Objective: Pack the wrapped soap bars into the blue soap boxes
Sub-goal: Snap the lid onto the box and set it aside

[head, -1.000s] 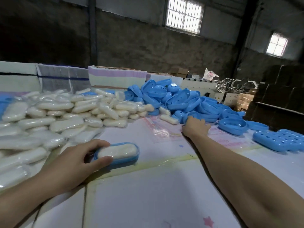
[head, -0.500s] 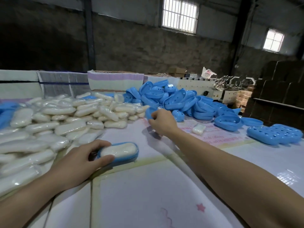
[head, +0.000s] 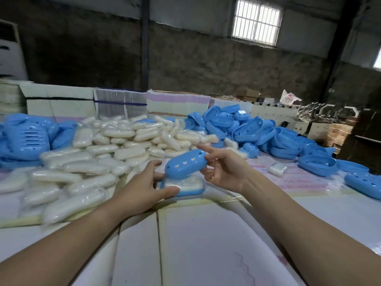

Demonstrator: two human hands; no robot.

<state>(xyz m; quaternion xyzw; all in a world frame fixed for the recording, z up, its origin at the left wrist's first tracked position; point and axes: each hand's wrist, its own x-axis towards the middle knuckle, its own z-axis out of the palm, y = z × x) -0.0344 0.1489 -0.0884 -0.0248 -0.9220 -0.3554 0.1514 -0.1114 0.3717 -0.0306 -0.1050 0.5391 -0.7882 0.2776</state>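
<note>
Table (head: 206, 234): right hand (head: 224, 172) now grips lid (head: 185, 165) over filled base (head: 183, 185) (left hand (head: 142, 188) still pinching it).

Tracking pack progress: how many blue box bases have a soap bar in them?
1: the base at the left hand, mid-table, holds a wrapped soap; right hand holds a lid over it. Piles may hide more.

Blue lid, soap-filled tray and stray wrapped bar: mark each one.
blue lid (head: 185, 164), head view, its top face by the heart holes.
soap-filled tray (head: 190, 192), head view, its front rim.
stray wrapped bar (head: 277, 169), head view, its middle.
</note>
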